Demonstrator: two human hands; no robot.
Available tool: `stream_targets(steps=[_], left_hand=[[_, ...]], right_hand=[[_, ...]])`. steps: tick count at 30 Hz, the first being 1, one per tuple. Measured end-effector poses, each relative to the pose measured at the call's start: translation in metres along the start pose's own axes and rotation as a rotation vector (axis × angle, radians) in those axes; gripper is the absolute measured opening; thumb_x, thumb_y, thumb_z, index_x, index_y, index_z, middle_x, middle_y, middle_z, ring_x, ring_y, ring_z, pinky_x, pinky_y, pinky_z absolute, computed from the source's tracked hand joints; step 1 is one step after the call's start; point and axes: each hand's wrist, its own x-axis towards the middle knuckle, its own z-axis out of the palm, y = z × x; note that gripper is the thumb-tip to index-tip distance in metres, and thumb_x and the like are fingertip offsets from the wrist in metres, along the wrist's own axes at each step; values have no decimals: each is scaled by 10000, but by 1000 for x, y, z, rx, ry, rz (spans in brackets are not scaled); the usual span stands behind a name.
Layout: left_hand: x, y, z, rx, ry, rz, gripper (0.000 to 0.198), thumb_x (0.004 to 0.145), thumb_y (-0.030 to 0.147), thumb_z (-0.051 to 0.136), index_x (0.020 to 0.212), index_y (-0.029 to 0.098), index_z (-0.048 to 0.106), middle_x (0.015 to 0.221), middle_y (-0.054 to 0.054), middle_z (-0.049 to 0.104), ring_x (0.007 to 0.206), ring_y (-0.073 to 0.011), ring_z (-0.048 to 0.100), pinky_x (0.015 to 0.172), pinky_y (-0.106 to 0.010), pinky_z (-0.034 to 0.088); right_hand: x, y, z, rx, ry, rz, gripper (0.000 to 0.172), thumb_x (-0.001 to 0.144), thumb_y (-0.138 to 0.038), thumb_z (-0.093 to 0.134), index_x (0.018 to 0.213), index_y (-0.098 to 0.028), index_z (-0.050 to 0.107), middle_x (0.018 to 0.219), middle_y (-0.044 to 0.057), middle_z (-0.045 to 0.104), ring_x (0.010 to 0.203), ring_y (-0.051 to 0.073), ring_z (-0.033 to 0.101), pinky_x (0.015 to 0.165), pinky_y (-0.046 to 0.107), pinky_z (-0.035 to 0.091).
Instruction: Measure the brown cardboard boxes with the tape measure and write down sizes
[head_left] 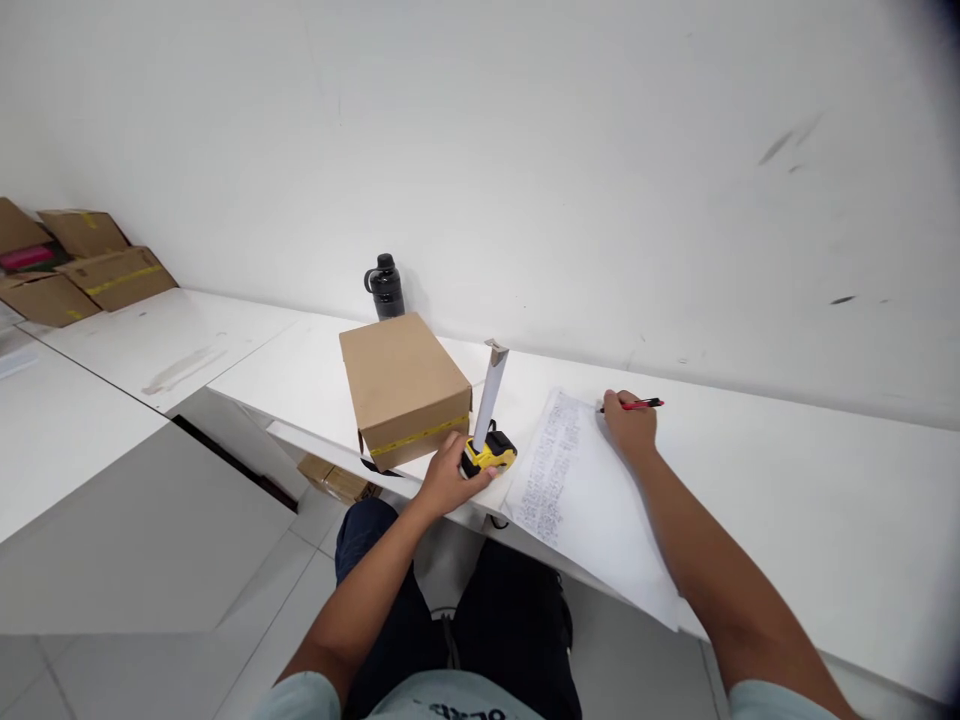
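My left hand (450,477) grips a yellow and black tape measure (489,455) at the near edge of the table. Its blade (491,397) sticks up out of the case, beside the right side of a closed cardboard box (405,375). In my right hand (632,432) is a red and black pen (643,404), held over the top right of a large white sheet of paper (600,505). Dense handwriting fills the left part of the sheet, and its lower corner hangs past the table edge. The pen's tip is partly hidden by my fingers.
A black water bottle (386,290) stands behind the box, near the wall. Several cardboard boxes (116,275) are piled at the far left. Below the white table (787,480), another cardboard box (337,480) lies near the floor. My legs are under the table edge.
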Motion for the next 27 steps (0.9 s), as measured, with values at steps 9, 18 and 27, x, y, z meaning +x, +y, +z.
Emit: stream_targets(steps=[9, 18, 27], left_hand=[[1, 0, 3, 10, -8, -86, 346, 854, 473, 704, 1078, 238, 586, 1047, -38, 636, 971, -251, 642, 844, -370, 506], [-7, -2, 10, 1, 117, -55, 351, 862, 527, 711, 1010, 225, 611, 1001, -46, 623, 920, -242, 630, 831, -367, 515], [-44, 9, 42, -351, 416, -135, 550, 872, 654, 749, 1176, 211, 630, 1128, -99, 691, 1074, -274, 677, 989, -451, 570]], right_hand=[[-10, -6, -9, -95, 226, -178, 701, 948, -668, 460, 1413, -159, 586, 1194, 152, 672, 933, 252, 619, 830, 395, 497], [-8, 4, -11, -481, -115, -241, 396, 935, -266, 474, 1229, -235, 737, 1249, 114, 633, 799, 198, 602, 713, 356, 466], [-10, 7, -14, -522, -222, -209, 671, 946, -290, 471, 1607, -178, 497, 1391, 219, 609, 1019, 350, 700, 824, 492, 565]])
